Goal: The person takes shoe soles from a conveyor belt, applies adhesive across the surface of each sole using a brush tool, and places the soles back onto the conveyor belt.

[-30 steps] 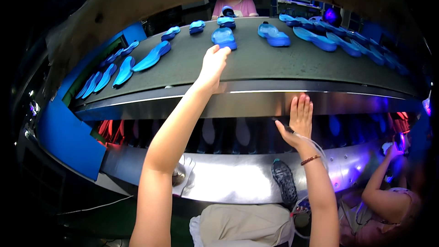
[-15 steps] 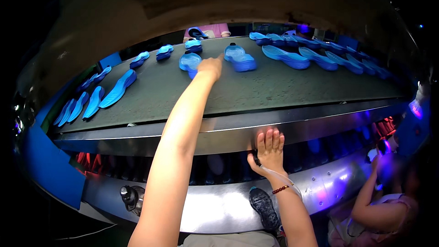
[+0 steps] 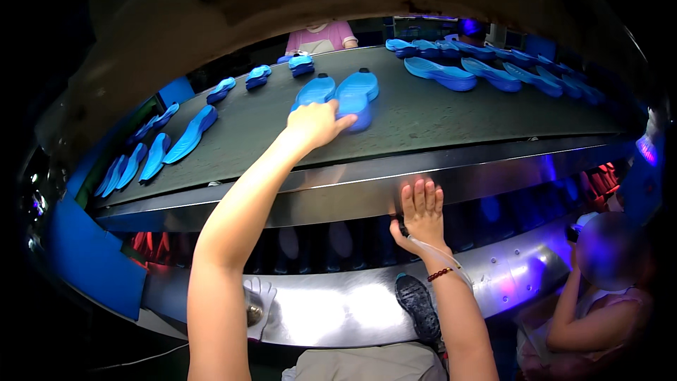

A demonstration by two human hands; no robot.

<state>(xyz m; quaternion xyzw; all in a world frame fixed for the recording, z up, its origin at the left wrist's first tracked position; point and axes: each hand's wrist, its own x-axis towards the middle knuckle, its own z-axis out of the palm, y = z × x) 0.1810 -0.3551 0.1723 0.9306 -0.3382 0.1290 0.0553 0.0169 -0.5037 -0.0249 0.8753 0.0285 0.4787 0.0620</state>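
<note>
My left hand (image 3: 317, 125) reaches over the dark conveyor belt (image 3: 416, 127) to two blue shoe soles standing close together. Its back covers the lower end of the left sole (image 3: 315, 90). The thumb lies on the edge of the right sole (image 3: 358, 92), whose lower part is blurred; the other fingers are curled and partly hidden. Each of the two soles has a dark patch at its far end. My right hand (image 3: 423, 217) rests with fingers stretched against the metal rail (image 3: 331, 201). Next to its thumb is a small black piece with a clear tube along the wrist.
More blue soles stand in rows at left (image 3: 190, 134) and right (image 3: 441, 74). Below the rail, a dark shoe (image 3: 417, 307) and a glove (image 3: 262, 303) lie on the steel ledge (image 3: 331, 310). One person sits at right (image 3: 599, 317); another is across the belt (image 3: 321, 37).
The right sole has moved left and turned, closing the gap to the left one. My left hand has shifted slightly nearer, its thumb now on that sole. My right hand stays on the rail.
</note>
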